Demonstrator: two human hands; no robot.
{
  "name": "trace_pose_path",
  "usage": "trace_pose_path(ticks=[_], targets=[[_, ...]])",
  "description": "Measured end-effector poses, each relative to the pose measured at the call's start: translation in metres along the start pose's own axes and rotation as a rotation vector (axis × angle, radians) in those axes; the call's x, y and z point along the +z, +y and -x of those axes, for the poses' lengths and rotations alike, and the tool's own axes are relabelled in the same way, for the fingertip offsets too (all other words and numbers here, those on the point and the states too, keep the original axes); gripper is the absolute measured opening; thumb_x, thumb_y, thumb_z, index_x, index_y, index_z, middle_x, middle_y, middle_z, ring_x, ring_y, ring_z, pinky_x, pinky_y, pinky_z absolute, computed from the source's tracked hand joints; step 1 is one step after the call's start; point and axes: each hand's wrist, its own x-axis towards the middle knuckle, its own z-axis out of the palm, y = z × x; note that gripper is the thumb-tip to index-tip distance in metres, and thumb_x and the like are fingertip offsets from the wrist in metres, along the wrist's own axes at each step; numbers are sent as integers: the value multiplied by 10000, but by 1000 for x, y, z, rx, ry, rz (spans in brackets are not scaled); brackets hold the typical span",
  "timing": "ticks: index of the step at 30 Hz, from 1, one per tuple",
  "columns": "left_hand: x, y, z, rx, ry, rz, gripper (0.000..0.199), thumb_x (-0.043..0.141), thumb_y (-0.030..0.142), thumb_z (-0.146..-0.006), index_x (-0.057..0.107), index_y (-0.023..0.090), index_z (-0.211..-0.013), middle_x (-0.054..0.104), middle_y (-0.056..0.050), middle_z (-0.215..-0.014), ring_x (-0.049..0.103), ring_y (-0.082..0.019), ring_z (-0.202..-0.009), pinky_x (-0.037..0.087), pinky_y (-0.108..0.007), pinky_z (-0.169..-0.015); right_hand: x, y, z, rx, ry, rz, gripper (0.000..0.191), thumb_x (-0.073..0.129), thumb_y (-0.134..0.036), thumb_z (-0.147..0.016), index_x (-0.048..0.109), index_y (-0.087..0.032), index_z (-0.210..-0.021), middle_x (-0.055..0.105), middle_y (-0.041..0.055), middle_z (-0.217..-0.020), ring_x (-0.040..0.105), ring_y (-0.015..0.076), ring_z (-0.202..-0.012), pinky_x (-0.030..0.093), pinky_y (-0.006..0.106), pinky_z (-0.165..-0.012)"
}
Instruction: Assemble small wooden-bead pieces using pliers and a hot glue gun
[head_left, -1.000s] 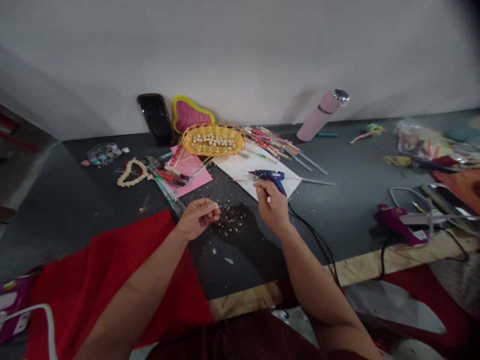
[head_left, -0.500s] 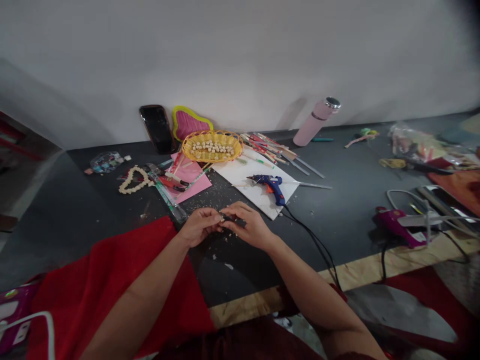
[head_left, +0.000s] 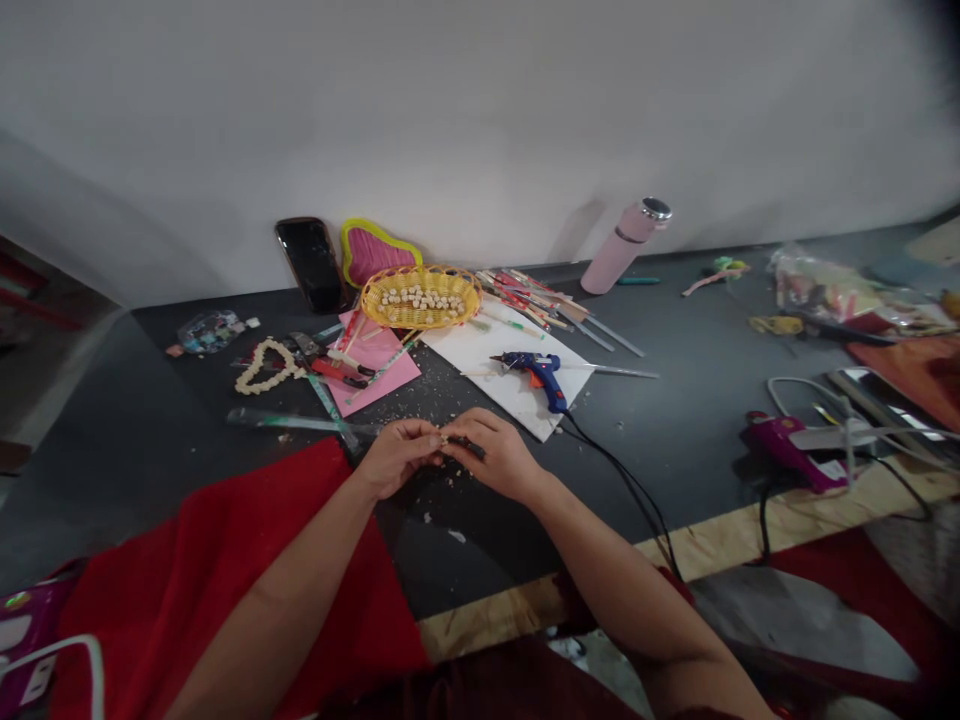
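Observation:
My left hand [head_left: 401, 457] pinches a tiny pale piece [head_left: 444, 440] between thumb and fingers above the dark table. Fingertip to fingertip with it, my right hand [head_left: 495, 450] is closed around a small dark tool, mostly hidden by the fingers. Pale crumbs lie on the table around both hands. Behind them a yellow basket [head_left: 421, 318] holds several small pale pieces. A blue glue gun [head_left: 541, 374] rests on a white board [head_left: 495, 352]. To the left lies a triangular ring of pale pieces [head_left: 268, 367], beside red-handled pliers [head_left: 337, 372].
A phone [head_left: 311, 265] and a pink bottle [head_left: 624, 248] stand at the back. Sticks [head_left: 525, 295] lie beside the basket. A red cloth [head_left: 262, 540] covers the front left. The glue gun's black cable [head_left: 630, 478] runs over the table's front edge.
A clear strip that lay near the pliers now points left, above the red cloth. My hands stay together with slightly shifted fingers. The view has moved slightly.

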Motion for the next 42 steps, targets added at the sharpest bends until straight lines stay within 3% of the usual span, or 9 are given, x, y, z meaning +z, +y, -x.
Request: trace_pose_path(ticks=[6, 12, 19, 23, 27, 31, 35, 39, 42], targets=[[1, 2, 1, 23, 58, 0, 193, 777, 236, -592, 665, 102, -673, 660, -32, -625, 563, -72, -494, 463, -181, -511, -22, 28, 8, 211, 1, 151, 332, 518, -333, -863, 523, -238, -1181, 602, 70, -978, 560, 180, -834, 469, 343, -783], [-6, -2, -2, 43, 54, 3, 168, 753, 229, -627, 662, 110, -703, 670, -40, -663, 565, -67, -512, 474, -178, -527, -77, 77, 19, 583, 325, 599, 300, 481, -387, -850, 546, -175, -1052, 587, 102, -994, 537, 220, -874, 404, 366, -820], [-6, 1, -3, 94, 65, 55, 174, 746, 236, -640, 658, 104, -712, 650, -34, -648, 542, -54, -513, 484, -174, -533, -83, 84, 23, 920, 38, 684, 291, 468, -433, -832, 580, -198, -962, 637, 75, -907, 582, 207, -826, 388, 280, -669], [-6, 6, -3, 108, 97, 96, 189, 749, 252, -640, 653, 103, -705, 637, -26, -627, 523, -44, -506, 481, -160, -526, -83, 87, 20, 990, 29, 680, 341, 459, -475, -817, 608, -202, -955, 647, 84, -932, 591, 211, -818, 376, 271, -626], [-10, 7, -5, 151, 111, 133, 174, 733, 246, -663, 651, 104, -721, 639, -23, -654, 500, -33, -503, 488, -162, -538, -85, 90, 20, 989, 222, 496, 342, 500, -479, -778, 637, -179, -866, 645, 61, -753, 574, 184, -693, 372, 265, -585], [-14, 8, -6, 172, 124, 156, 179, 732, 247, -665, 649, 103, -732, 638, -27, -660, 509, -42, -522, 483, -165, -545, -86, 78, 15, 849, 541, -139, 356, 520, -477, -769, 607, -161, -909, 587, 19, -678, 533, 133, -591, 402, 237, -520], [-16, 8, -6, 192, 107, 169, 181, 725, 254, -677, 650, 100, -735, 637, -31, -669, 509, -43, -530, 488, -174, -565, -82, 50, 6, 828, 342, -826, 347, 599, -458, -729, 584, -180, -937, 533, -8, -641, 493, 104, -523, 387, 209, -422], [-16, 10, -5, 201, 96, 180, 172, 723, 250, -681, 651, 100, -726, 633, -28, -665, 511, -43, -535, 488, -172, -565, -70, 24, -2, 833, 223, -952, 364, 655, -356, -715, 553, -182, -1018, 547, 1, -675, 503, 106, -555, 342, 188, -397], [-16, 12, -4, 212, 97, 189, 155, 715, 236, -691, 650, 100, -730, 634, -30, -674, 507, -41, -538, 484, -169, -562, -57, 16, -4, 723, 157, -978, 331, 638, -319, -747, 536, -181, -1030, 484, -38, -604, 432, 87, -514, 378, 215, -468]])
